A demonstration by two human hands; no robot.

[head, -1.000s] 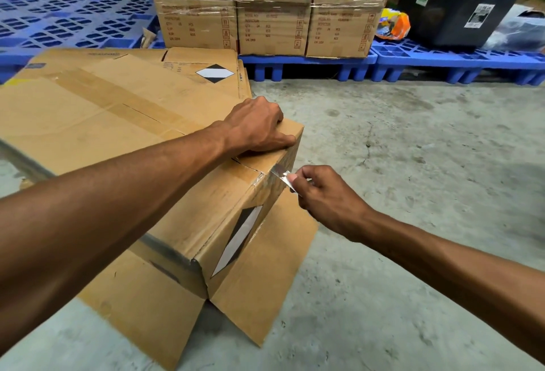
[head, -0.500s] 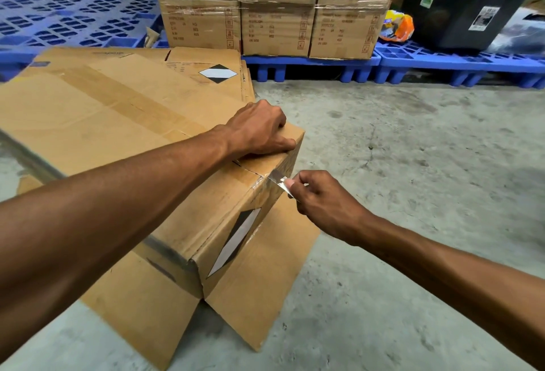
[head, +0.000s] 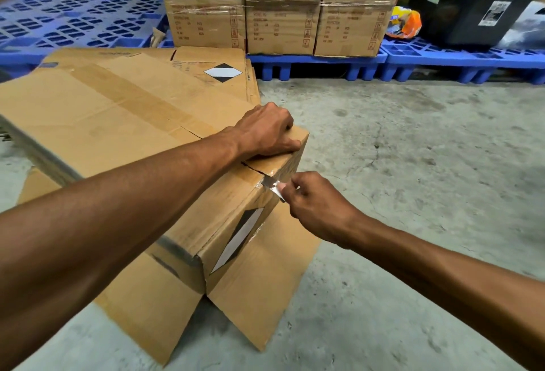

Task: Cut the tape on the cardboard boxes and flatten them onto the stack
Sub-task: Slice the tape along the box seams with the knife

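The blade (head: pixel 273 187) has crept up to the box's top corner since a second ago, when it sat a little lower on the end face; now its tip is in the clear tape (head: pixel 263 182) right where the top seam folds over the edge. I judge the end strip is nearly cut through, and the long run of tape across the top is what I'd have to slit next.

The box (head: pixel 124 122) sits on the concrete floor just in front of me, tilted, with its bottom flaps already splayed loose. It's worn, matte brown cardboard, creased and torn at the seam.

My left hand (head: pixel 267 131) is curled, knuckles up, pressing down on the top corner. My right hand (head: pixel 315 208) pinches the thin, shiny blade.

Behind the box lies the stack (head: pixel 233 60) of flattened boxes, then ribbed blue plastic pallets (head: pixel 73 22) and shrink-wrapped cartons (head: pixel 280 7).
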